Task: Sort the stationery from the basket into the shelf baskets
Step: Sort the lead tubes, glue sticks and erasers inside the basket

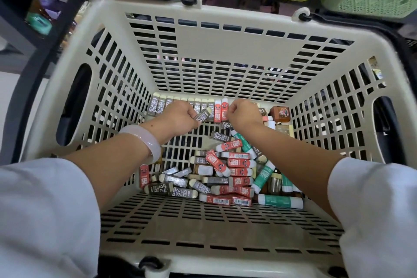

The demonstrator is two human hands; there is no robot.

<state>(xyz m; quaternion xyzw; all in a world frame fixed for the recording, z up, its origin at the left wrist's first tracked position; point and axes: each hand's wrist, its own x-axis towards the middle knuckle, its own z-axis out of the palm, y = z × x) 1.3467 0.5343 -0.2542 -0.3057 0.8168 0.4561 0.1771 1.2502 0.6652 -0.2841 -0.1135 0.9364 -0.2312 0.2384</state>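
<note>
Erasers (222,178) heap in basket (225,52); left hand (178,117) pinches one, right hand's (242,114) grip unclear.

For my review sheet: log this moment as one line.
left hand: pinches grey 2B eraser | right hand: curled, contents unseen | basket: erasers remain

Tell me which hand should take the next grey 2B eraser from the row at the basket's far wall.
Left. The left hand sits right at the grey row, though it already holds a grey eraser; the right hand is by the red ones.
</note>
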